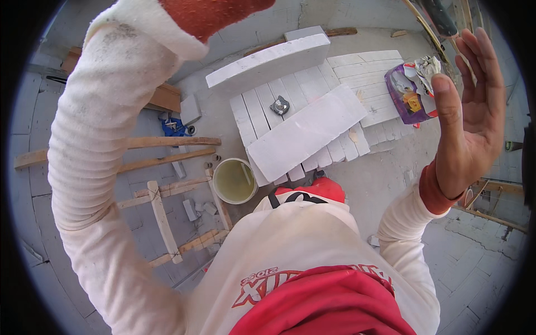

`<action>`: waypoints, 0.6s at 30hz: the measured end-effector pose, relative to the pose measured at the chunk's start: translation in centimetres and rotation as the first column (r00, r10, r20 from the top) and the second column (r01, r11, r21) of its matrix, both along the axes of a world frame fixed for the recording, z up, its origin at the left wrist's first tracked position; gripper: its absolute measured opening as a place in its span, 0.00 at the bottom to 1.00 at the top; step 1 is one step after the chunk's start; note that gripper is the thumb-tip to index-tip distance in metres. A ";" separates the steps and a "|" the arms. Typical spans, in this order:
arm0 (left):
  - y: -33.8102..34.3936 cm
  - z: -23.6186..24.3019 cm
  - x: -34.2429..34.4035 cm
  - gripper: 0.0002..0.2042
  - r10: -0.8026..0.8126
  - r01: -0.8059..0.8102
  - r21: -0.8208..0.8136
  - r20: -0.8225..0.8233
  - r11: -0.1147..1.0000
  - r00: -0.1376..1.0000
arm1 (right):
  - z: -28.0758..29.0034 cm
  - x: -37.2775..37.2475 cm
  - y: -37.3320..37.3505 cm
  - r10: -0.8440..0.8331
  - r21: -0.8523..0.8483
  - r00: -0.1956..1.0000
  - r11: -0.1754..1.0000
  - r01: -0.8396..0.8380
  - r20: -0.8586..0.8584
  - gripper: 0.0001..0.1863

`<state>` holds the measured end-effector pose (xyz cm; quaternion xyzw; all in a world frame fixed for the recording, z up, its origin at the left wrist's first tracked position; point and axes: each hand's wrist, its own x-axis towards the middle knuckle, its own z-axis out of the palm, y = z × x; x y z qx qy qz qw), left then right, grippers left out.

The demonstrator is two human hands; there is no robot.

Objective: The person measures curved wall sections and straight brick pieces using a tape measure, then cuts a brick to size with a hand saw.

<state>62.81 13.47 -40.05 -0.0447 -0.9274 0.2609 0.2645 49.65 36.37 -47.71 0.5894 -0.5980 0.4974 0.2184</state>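
Note:
My right hand is raised at the right, palm showing, thumb held apart from the stretched fingers. It holds nothing and is nearest to a purple bag with crumpled paper and a yellow piece in it. My left arm reaches up along the left side to a red cuff; the left hand lies beyond the upper edge. Ahead of me several white blocks lie side by side. One white slab rests flat across them, and another stands on edge behind. Between these sits a small dark-and-silver object.
A white bucket of cloudy greenish liquid stands left of the blocks. A wooden ladder-like frame and loose planks lie at the left, near a blue bundle. A dark rounded object shows at the upper right.

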 end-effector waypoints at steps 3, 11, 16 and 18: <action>4.9 -7.3 -1.7 0.15 -0.157 0.168 0.069 -0.141 0.983 0.978 | -1.1 3.6 0.8 -0.065 0.260 0.998 0.963 0.066 -0.012 0.41; 13.1 -18.4 -3.2 0.10 -0.359 0.310 0.422 0.038 0.852 0.933 | -9.7 4.1 5.9 -0.389 0.623 0.919 0.735 0.267 0.064 0.42; 13.9 -21.3 -2.4 0.17 -0.472 0.448 0.562 -0.112 0.695 0.874 | -16.4 2.2 8.5 -0.415 0.514 0.882 0.819 0.255 0.224 0.32; 12.7 -22.6 -0.4 0.20 -0.279 0.383 0.646 -0.262 0.660 0.924 | -17.6 0.9 11.4 -0.469 0.582 0.845 0.773 0.252 0.256 0.25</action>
